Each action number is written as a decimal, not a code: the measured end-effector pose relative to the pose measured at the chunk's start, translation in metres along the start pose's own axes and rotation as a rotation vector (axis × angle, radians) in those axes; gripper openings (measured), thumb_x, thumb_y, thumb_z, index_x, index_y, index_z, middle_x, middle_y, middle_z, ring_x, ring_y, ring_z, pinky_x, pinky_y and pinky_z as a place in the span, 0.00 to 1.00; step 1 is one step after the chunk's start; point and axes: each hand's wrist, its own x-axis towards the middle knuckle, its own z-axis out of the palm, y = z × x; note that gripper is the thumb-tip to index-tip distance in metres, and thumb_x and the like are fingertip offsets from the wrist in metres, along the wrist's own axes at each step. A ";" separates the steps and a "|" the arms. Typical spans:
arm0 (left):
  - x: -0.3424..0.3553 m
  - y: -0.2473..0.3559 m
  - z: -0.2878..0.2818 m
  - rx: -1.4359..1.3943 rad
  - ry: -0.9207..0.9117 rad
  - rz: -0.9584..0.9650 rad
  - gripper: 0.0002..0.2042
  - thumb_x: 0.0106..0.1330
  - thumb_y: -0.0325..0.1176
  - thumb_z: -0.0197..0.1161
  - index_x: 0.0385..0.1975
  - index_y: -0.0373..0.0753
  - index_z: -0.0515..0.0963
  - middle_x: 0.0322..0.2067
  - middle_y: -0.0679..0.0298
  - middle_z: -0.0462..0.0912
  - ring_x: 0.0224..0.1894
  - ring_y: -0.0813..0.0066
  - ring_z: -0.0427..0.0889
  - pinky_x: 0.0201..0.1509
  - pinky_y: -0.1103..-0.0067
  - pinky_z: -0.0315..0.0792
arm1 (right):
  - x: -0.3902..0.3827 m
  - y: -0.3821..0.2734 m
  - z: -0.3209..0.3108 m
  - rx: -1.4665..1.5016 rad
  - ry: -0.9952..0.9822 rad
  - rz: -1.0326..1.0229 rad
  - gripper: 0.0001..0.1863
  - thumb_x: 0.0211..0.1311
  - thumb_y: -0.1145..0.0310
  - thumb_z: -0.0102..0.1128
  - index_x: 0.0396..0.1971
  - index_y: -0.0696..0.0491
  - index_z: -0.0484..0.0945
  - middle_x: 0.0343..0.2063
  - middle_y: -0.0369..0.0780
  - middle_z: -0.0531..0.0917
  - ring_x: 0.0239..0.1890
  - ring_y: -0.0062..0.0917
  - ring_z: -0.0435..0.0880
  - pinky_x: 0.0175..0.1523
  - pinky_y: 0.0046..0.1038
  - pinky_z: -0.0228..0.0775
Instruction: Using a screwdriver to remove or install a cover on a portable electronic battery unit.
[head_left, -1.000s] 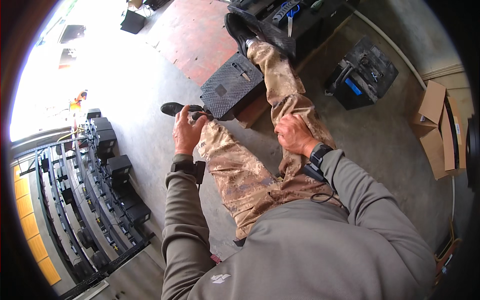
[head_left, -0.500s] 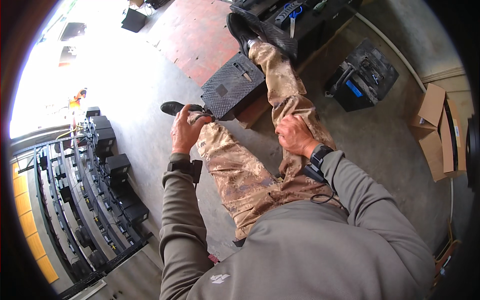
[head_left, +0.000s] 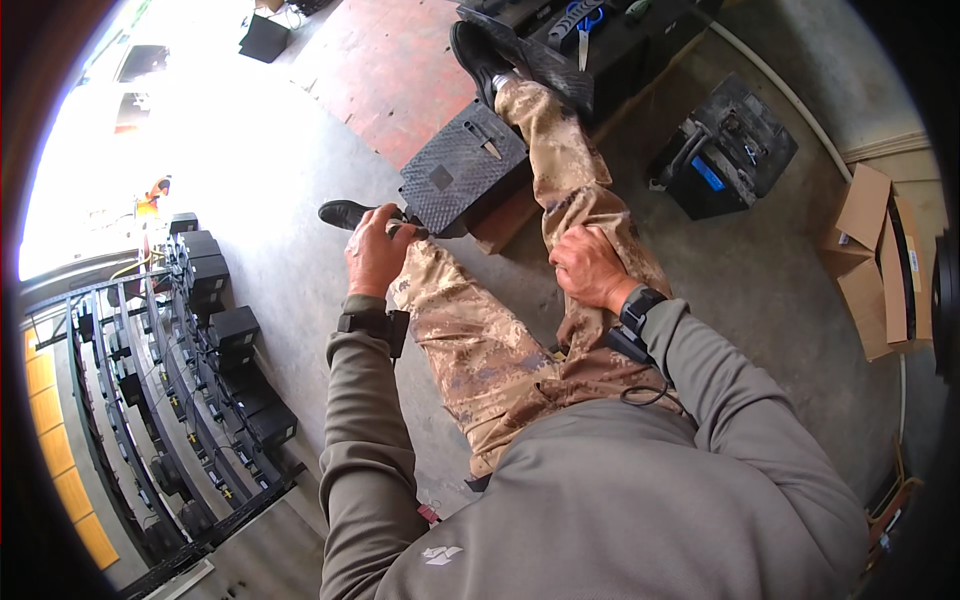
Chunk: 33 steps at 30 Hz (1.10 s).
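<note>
Head view: the left hand (head_left: 375, 250) is clenched on the camouflage trouser leg (head_left: 440, 300) beside the black textured case (head_left: 462, 176); the right hand (head_left: 590, 268) rests spread on the other knee. A black toolbox (head_left: 722, 150) stands open, its contents unclear.

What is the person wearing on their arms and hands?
Both arms are in long grey-green sleeves. The left hand and right hand are bare, with no gloves. Each wrist has a black band: the left one carries a small black box, and a thin black cable runs from the right one.
</note>
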 end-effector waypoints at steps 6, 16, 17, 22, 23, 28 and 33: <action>-0.001 0.003 -0.004 0.195 -0.206 -0.318 0.20 0.60 0.47 0.65 0.47 0.42 0.81 0.47 0.54 0.81 0.47 0.54 0.81 0.51 0.64 0.73 | 0.001 -0.001 0.000 0.010 0.007 -0.002 0.03 0.50 0.69 0.59 0.25 0.48 0.80 0.31 0.36 0.79 0.46 0.30 0.75 0.52 0.35 0.61; -0.005 0.004 -0.009 0.179 -0.062 -0.205 0.20 0.59 0.50 0.65 0.42 0.41 0.83 0.36 0.52 0.85 0.45 0.50 0.82 0.49 0.62 0.73 | 0.001 -0.001 0.000 0.034 0.031 -0.007 0.03 0.47 0.70 0.59 0.24 0.49 0.79 0.30 0.37 0.80 0.46 0.31 0.76 0.52 0.36 0.62; -0.003 0.009 -0.012 0.223 -0.172 -0.347 0.20 0.59 0.49 0.64 0.42 0.41 0.83 0.37 0.52 0.85 0.45 0.49 0.82 0.49 0.61 0.73 | 0.000 0.000 0.001 0.034 0.030 -0.006 0.03 0.47 0.70 0.59 0.24 0.49 0.79 0.30 0.37 0.80 0.46 0.31 0.76 0.52 0.36 0.62; -0.005 -0.003 -0.004 0.126 -0.131 -0.246 0.21 0.60 0.49 0.64 0.43 0.39 0.83 0.35 0.51 0.85 0.43 0.51 0.83 0.48 0.63 0.74 | 0.001 -0.002 0.000 0.033 -0.001 -0.002 0.03 0.49 0.69 0.59 0.26 0.49 0.80 0.31 0.36 0.79 0.46 0.31 0.75 0.52 0.35 0.62; -0.006 -0.004 -0.004 0.076 -0.125 -0.181 0.21 0.59 0.50 0.63 0.43 0.40 0.83 0.38 0.51 0.85 0.46 0.49 0.82 0.49 0.61 0.73 | 0.001 -0.002 0.000 0.034 -0.001 -0.003 0.03 0.49 0.69 0.59 0.26 0.49 0.80 0.31 0.36 0.79 0.46 0.31 0.75 0.52 0.35 0.62; -0.006 -0.003 -0.005 0.094 -0.146 -0.185 0.22 0.59 0.50 0.63 0.46 0.40 0.82 0.39 0.51 0.85 0.46 0.50 0.82 0.50 0.62 0.73 | 0.000 0.000 0.000 0.025 0.000 0.007 0.03 0.49 0.69 0.59 0.26 0.49 0.80 0.31 0.36 0.79 0.46 0.30 0.75 0.52 0.35 0.62; -0.007 -0.005 -0.002 0.169 -0.192 -0.288 0.22 0.60 0.51 0.63 0.47 0.41 0.81 0.41 0.51 0.85 0.47 0.50 0.82 0.52 0.63 0.73 | 0.000 -0.002 -0.001 0.034 0.006 0.005 0.03 0.48 0.69 0.59 0.25 0.49 0.80 0.31 0.36 0.80 0.46 0.31 0.76 0.52 0.35 0.62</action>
